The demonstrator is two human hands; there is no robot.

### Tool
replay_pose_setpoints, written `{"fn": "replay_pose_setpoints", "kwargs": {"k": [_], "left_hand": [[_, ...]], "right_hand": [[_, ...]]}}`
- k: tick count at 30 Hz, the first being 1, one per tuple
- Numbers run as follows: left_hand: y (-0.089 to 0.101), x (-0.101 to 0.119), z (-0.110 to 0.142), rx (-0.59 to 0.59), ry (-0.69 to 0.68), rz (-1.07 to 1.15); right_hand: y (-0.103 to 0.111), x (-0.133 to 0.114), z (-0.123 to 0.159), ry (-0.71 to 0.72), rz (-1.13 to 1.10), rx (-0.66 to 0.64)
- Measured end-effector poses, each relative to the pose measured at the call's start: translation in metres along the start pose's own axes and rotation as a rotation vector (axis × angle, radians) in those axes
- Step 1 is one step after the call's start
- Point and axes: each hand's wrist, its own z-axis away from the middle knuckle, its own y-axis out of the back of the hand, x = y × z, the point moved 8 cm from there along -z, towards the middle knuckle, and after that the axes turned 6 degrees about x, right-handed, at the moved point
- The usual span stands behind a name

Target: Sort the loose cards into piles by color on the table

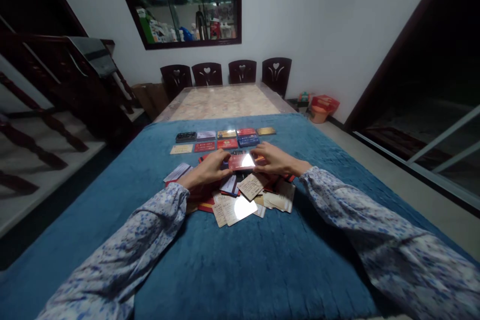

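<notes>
Flowered sleeves (123, 250) cover both my forearms, reaching forward over a blue cloth (255, 275) that covers the near part of the bench (225, 102). My left hand (210, 169) and right hand (275, 158) are a little apart, pinching opposite ends of one red card (237, 164) between them, its right part washed out by glare. It sits above the far side of a loose pile of cards, in the middle of the cloth. Nearest me in that pile, a pale card (240, 209) shines with glare, overlapping another covered in small print; a cream card (252, 186) lies tilted just below the red one, and more pale cards (284, 197) are bunched to the right. Beyond my hands, other cards are laid out in two rows. Across the back are a dark stack (186, 137), a lilac card (206, 135), a yellow one, a red one and a gold card (266, 131). Closer in are a plain cream one, two red ones and a blue stack (248, 140). Four dark chairs (207, 74) stand at the bench's far end, against the wall.
</notes>
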Motion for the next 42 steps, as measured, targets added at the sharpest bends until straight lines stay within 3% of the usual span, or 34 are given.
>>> {"fn": "replay_pose_setpoints", "kwargs": {"k": [10, 25, 42], "left_hand": [[0.021, -0.034, 0.014, 0.007, 0.053, -0.049], [0.058, -0.086, 0.014, -0.021, 0.182, -0.158], [0.061, -0.137, -0.004, -0.118, 0.237, -0.285]], "right_hand": [[-0.024, -0.009, -0.047, 0.066, -0.009, -0.047], [-0.045, -0.017, -0.120, 0.066, 0.082, -0.114], [-0.066, -0.015, -0.166, 0.002, 0.247, -0.239]]}}
